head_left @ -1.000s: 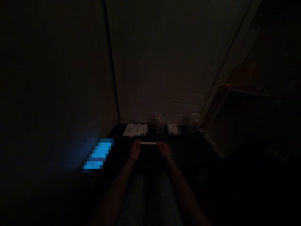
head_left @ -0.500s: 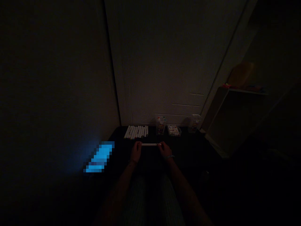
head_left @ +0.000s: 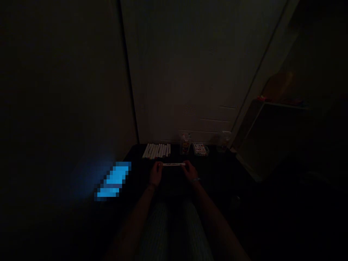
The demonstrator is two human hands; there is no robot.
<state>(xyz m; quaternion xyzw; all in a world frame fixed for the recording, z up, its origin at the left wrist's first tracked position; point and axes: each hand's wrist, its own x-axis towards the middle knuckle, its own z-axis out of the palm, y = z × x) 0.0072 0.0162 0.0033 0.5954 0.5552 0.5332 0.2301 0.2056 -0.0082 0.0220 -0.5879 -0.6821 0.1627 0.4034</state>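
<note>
The pen (head_left: 173, 164), slim and white with dark marks along its side, lies level between the hands: the left hand (head_left: 156, 174) pinches one end, the right hand (head_left: 190, 171) the other. Just beyond the left hand, white markers (head_left: 157, 150) lie side by side. Beyond the right hand stand a clear tub (head_left: 185, 148), colored tips inside, and a flat case (head_left: 201, 154) of pale, patterned contents; farther right, another tub (head_left: 224, 141), contents too dark to tell.

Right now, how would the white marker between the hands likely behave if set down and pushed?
The white marker is probably stiff: it spans straight from left hand to right hand. Its slim, rod-like shape suggests it may roll if pushed.
</note>
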